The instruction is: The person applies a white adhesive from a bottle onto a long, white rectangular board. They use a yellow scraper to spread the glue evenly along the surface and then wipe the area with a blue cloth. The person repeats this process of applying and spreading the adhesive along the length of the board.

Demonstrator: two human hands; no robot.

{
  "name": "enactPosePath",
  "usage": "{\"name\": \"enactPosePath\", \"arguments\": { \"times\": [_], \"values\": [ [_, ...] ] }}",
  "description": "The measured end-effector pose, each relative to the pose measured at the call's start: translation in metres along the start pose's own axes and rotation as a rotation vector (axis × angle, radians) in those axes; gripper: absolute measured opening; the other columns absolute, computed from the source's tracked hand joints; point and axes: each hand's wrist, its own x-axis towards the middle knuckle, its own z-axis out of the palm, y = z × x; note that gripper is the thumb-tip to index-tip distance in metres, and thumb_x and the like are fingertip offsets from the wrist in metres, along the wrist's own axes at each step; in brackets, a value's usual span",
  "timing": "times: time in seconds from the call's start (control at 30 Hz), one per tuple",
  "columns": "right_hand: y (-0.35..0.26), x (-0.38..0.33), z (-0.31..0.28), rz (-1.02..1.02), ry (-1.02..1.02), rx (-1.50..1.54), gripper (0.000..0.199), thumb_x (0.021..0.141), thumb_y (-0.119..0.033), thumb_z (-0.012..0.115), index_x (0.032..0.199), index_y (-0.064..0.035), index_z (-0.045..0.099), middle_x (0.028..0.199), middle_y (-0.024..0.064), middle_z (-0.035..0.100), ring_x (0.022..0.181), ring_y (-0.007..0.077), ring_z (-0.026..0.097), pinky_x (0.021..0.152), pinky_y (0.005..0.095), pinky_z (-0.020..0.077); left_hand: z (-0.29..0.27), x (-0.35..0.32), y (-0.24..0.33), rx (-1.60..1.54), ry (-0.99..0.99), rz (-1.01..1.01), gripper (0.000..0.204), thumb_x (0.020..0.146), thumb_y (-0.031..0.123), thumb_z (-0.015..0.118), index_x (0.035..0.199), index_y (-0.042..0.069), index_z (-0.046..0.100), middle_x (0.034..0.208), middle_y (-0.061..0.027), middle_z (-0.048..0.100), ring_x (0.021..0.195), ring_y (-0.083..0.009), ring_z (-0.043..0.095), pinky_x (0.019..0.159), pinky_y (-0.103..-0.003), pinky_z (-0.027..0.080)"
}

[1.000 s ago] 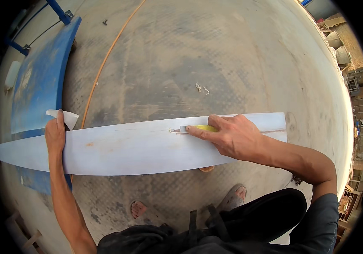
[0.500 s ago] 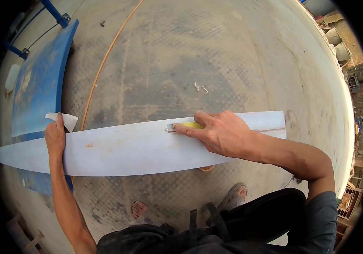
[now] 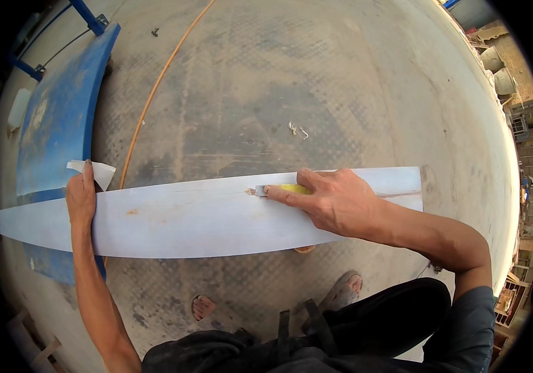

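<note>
A long, pale whitish board (image 3: 148, 227), tapering to the left, lies crosswise in front of me. My right hand (image 3: 335, 199) is closed around a yellow scraper (image 3: 292, 188) with a flat grey metal blade. Its index finger stretches along the tool toward the blade, which rests on the board's surface. Just left of the blade shows a small rough, brownish patch (image 3: 250, 192). My left hand (image 3: 81, 198) reaches across the board to its far edge. There it pinches a folded white sheet (image 3: 103, 176), thumb upright against it; the other fingers are mostly hidden.
A blue platform (image 3: 61, 118) with a blue frame (image 3: 86, 15) supports the board's left part. An orange hose (image 3: 161, 78) crosses the concrete floor (image 3: 248, 81). White scraps (image 3: 297, 129) lie beyond the board. My sandalled feet (image 3: 204, 307) stand on its near side. Buckets (image 3: 504, 81) sit far right.
My right hand has drawn the scraper slightly to the right, uncovering the brownish patch by the blade. My left hand keeps its place with the white sheet.
</note>
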Motion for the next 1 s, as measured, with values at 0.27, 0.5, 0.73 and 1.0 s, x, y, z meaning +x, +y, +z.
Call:
{"name": "enactPosePath", "arguments": {
  "times": [0.27,0.5,0.73,1.0],
  "values": [
    [-0.003,0.005,-0.008,0.018,-0.068,-0.006,0.058,0.089,-0.008,0.061,0.145,-0.0215,0.056,0.096,0.0129,0.059,0.07,0.0268,0.069,0.055,0.0399,0.0543,-0.002,-0.002,0.004,-0.004,-0.017,-0.035,0.075,0.108,0.052,0.039,0.073,-0.01,0.063,0.068,-0.0242,0.062,0.063,-0.0379,0.057,0.067,-0.048,0.045],
    [-0.009,0.02,-0.001,-0.024,-0.003,-0.02,0.059,0.087,-0.008,0.063,0.144,-0.0205,0.057,0.096,0.0134,0.06,0.069,0.0272,0.068,0.054,0.04,0.0543,0.003,0.0,0.004,0.014,-0.006,-0.043,0.077,0.107,0.055,0.039,0.071,-0.01,0.062,0.069,-0.0256,0.061,0.064,-0.0385,0.058,0.067,-0.049,0.044],
    [-0.009,0.014,-0.005,0.025,0.004,-0.027,0.059,0.086,-0.009,0.064,0.144,-0.021,0.057,0.096,0.0134,0.06,0.067,0.0276,0.068,0.055,0.0395,0.0551,0.004,0.001,0.002,-0.024,0.015,0.012,0.076,0.107,0.053,0.04,0.071,-0.01,0.062,0.067,-0.0257,0.061,0.063,-0.0383,0.057,0.067,-0.049,0.044],
    [-0.01,0.016,-0.001,-0.004,0.053,-0.004,0.059,0.086,-0.009,0.063,0.143,-0.0216,0.057,0.099,0.0137,0.061,0.068,0.0277,0.068,0.056,0.0388,0.0564,0.002,-0.003,0.009,-0.017,0.02,0.017,0.076,0.108,0.052,0.039,0.071,-0.011,0.062,0.065,-0.0247,0.06,0.061,-0.0379,0.057,0.064,-0.049,0.043]
  ]
}}
